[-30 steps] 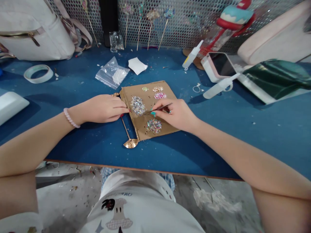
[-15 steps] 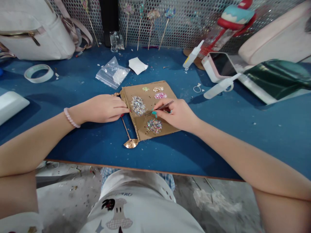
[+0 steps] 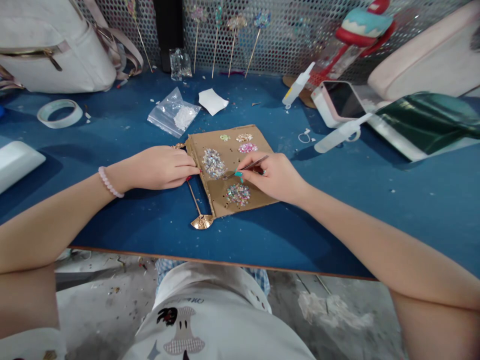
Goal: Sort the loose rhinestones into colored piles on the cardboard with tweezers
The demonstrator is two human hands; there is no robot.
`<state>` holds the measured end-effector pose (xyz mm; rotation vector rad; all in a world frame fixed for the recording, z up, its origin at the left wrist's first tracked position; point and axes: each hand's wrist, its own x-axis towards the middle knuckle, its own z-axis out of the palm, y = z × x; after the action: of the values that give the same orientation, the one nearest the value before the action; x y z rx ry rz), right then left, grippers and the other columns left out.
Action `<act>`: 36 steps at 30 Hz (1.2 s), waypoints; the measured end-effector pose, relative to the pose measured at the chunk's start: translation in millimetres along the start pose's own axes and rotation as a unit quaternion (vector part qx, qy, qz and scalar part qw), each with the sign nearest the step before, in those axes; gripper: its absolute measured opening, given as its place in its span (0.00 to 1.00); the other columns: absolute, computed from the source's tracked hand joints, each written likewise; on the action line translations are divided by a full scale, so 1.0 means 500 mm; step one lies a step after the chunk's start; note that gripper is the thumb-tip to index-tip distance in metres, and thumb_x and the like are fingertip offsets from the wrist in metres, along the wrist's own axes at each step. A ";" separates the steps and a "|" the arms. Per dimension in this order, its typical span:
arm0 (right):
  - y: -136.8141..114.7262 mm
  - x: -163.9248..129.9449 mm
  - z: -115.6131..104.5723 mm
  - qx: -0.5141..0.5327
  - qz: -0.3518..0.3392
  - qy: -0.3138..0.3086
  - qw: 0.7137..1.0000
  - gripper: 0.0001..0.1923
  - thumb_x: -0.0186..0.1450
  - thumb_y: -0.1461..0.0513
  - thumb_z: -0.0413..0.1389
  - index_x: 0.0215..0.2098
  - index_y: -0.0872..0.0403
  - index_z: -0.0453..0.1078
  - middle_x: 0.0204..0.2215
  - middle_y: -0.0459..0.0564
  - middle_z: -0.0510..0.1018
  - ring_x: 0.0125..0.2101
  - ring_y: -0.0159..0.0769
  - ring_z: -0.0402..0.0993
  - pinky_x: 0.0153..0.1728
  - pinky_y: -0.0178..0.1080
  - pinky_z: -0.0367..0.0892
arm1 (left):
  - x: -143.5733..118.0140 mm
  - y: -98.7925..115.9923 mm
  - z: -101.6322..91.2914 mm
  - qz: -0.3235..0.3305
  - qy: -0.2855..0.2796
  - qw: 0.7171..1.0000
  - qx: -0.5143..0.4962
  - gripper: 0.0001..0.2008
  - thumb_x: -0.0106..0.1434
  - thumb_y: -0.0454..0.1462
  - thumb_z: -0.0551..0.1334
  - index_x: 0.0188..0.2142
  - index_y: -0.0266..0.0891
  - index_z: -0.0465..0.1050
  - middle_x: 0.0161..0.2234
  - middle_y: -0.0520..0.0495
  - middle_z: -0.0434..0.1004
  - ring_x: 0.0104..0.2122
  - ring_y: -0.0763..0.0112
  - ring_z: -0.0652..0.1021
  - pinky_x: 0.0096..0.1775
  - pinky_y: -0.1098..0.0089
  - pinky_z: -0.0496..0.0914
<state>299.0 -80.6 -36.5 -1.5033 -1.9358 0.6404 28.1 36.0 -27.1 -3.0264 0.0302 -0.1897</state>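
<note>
My left hand (image 3: 165, 167) is closed over a thin gold hair stick (image 3: 194, 200), its fingertips against the left edge of a cardboard sheet (image 3: 221, 200). The stick's fan-shaped gold end (image 3: 201, 222) points toward me; its upper part is hidden under the fingers. In my right hand (image 3: 275, 175) is a pair of metal tweezers (image 3: 255, 163), tips low over the cardboard beside a heap of silvery sequins (image 3: 213, 163). Whether the tips hold anything is too small to tell. Nearer me lies a multicoloured heap (image 3: 238, 194). Small pink (image 3: 248, 147), peach (image 3: 244, 137) and green heaps (image 3: 225, 137) lie farther back.
Behind the cardboard are a zip bag (image 3: 174, 112) and a white scrap (image 3: 213, 101). Glue bottles (image 3: 335, 138), a phone (image 3: 339, 102) and a dark green packet (image 3: 427, 122) stand right. Tape (image 3: 60, 113) lies left. Decorated sticks (image 3: 232, 50) lean against the mesh.
The tweezers and right fingers have shifted very slightly over the cardboard. My left hand and the hair stick stay where they were.
</note>
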 end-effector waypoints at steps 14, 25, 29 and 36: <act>0.004 -0.003 -0.001 0.004 -0.010 0.012 1.000 0.05 0.60 0.60 0.56 0.29 0.54 0.71 0.22 0.46 0.75 0.20 0.30 0.65 0.24 0.36 0.58 | 0.001 0.001 -0.002 0.015 0.015 1.000 0.003 0.18 0.72 0.37 0.50 0.51 0.36 0.75 0.46 0.38 0.80 0.45 0.63 0.79 0.44 0.66 0.72; 0.003 -0.001 -0.002 0.002 -0.015 0.004 1.000 0.06 0.61 0.60 0.56 0.29 0.53 0.71 0.21 0.45 0.75 0.20 0.29 0.65 0.24 0.36 0.58 | 0.000 0.001 -0.001 0.000 0.005 1.000 -0.007 0.17 0.72 0.37 0.51 0.51 0.38 0.75 0.46 0.40 0.80 0.46 0.64 0.78 0.45 0.66 0.72; 0.004 -0.001 -0.001 0.003 -0.015 0.009 1.000 0.06 0.60 0.60 0.56 0.29 0.54 0.71 0.21 0.46 0.75 0.20 0.30 0.66 0.24 0.36 0.58 | 0.001 0.001 -0.001 -0.005 -0.011 1.000 0.004 0.17 0.72 0.37 0.51 0.52 0.38 0.75 0.46 0.40 0.80 0.47 0.64 0.78 0.46 0.66 0.72; 0.008 -0.002 -0.002 0.003 -0.012 0.005 1.000 0.07 0.61 0.58 0.56 0.29 0.54 0.71 0.21 0.45 0.74 0.20 0.29 0.65 0.24 0.36 0.57 | 0.001 0.001 -0.001 -0.002 -0.010 1.000 0.006 0.17 0.72 0.37 0.50 0.52 0.38 0.75 0.46 0.40 0.80 0.47 0.64 0.78 0.46 0.66 0.71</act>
<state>302.7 -80.6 -38.6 -1.4758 -1.9398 0.6258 28.4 35.6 -26.4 -3.0166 0.0211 -0.1587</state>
